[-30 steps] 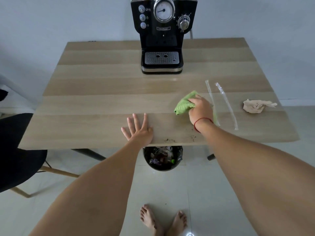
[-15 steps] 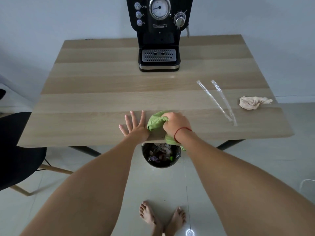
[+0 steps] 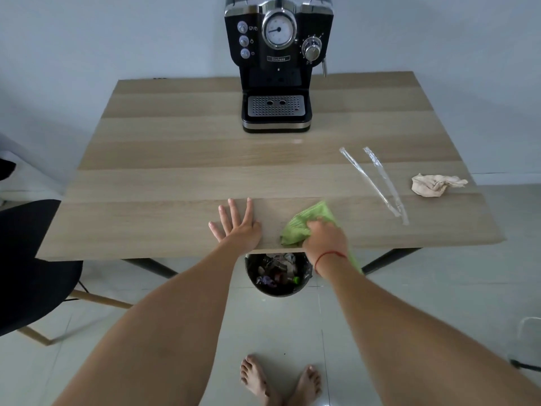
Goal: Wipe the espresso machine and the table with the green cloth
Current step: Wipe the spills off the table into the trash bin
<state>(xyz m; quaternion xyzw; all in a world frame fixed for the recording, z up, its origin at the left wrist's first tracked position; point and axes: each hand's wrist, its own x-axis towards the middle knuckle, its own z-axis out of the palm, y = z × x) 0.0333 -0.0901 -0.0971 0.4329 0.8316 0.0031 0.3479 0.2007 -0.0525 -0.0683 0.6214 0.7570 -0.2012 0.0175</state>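
The black espresso machine [image 3: 276, 65] stands at the back middle of the wooden table [image 3: 175, 177]. My right hand [image 3: 323, 238] grips the bunched green cloth [image 3: 307, 222] at the table's front edge. Part of the cloth hangs down past the edge beside my wrist. A few dark crumbs lie on the wood just left of the cloth. My left hand [image 3: 235, 224] rests flat on the table with its fingers spread, a short way left of the cloth.
Two clear plastic straw wrappers [image 3: 377, 183] lie on the right of the table, with a crumpled beige tissue [image 3: 433, 186] beyond them. A black bin [image 3: 278, 273] full of rubbish stands under the front edge. A black chair [image 3: 29, 265] is at the left.
My right hand swept the cloth from mid-right of the table to the front edge beside my left hand, then slid a little right along the edge. The left hand stayed flat.
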